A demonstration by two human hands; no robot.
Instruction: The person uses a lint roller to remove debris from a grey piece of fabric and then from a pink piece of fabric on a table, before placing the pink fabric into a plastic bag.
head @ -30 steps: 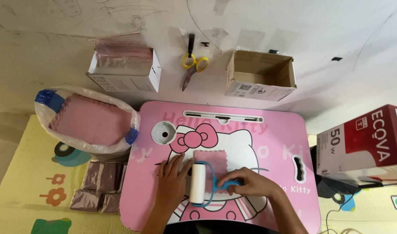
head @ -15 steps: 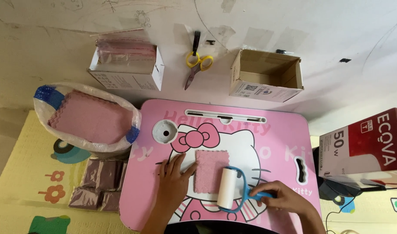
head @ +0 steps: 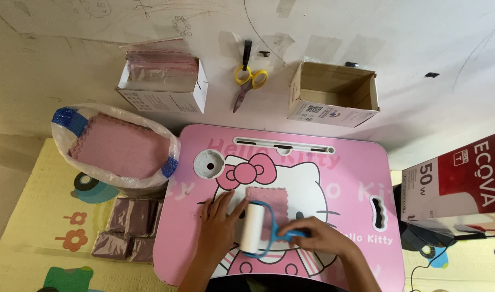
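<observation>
From the head view, the right hand (head: 320, 238) is clenched around the blue handle of a lint roller (head: 254, 227) lying on one small pink cloth (head: 269, 205) on the pink lap table (head: 291, 162), while the left hand (head: 218, 227) lies flat and grasps nothing, pinning the cloth's left edge. The pass would go best with firm pinning and straight, even strokes. Around it — one pair of yellow scissors (head: 247, 81), two cardboard boxes, one open (head: 334, 94) and one with pink stock (head: 164, 81), one bag of pink cloths (head: 118, 148).
</observation>
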